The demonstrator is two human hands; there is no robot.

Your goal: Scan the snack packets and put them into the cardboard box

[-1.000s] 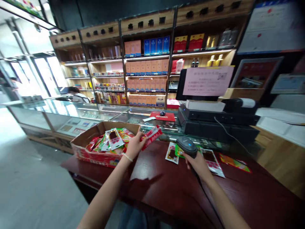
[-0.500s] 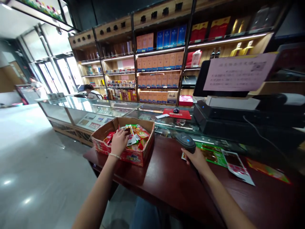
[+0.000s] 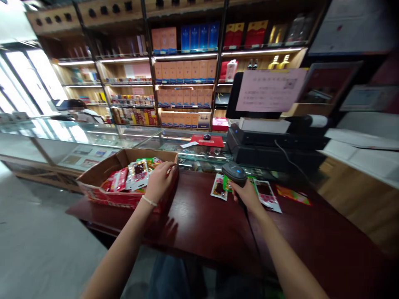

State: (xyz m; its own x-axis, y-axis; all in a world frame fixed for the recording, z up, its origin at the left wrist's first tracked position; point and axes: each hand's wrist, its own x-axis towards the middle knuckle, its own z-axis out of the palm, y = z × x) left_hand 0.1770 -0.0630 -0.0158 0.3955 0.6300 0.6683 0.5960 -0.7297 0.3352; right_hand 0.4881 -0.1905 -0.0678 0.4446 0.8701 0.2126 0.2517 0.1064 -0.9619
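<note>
My right hand [image 3: 247,195] is wrapped round the handle of a dark barcode scanner [image 3: 234,172] with a small blue light; its cord runs down across the table. Snack packets lie by the scanner head: a white-edged packet [image 3: 220,189], green ones partly hidden, and another white-edged packet [image 3: 268,195]. Over the right side of an open cardboard box [image 3: 107,200] is my left hand [image 3: 160,180], fingers stretched out and holding nothing visible. Inside the box lie red packets [image 3: 120,179] and a silvery packet [image 3: 137,172], among several others.
An orange packet [image 3: 293,194] lies farther right on the dark red table [image 3: 199,220]. Behind it run a glass counter [image 3: 137,137], a monitor with a pink paper [image 3: 269,91] and lit shelves of boxes. A person [image 3: 77,111] sits behind the counter at left.
The view has swung right. My left hand has moved from the packets inside the box to above its right side. My right hand still grips the scanner.
</note>
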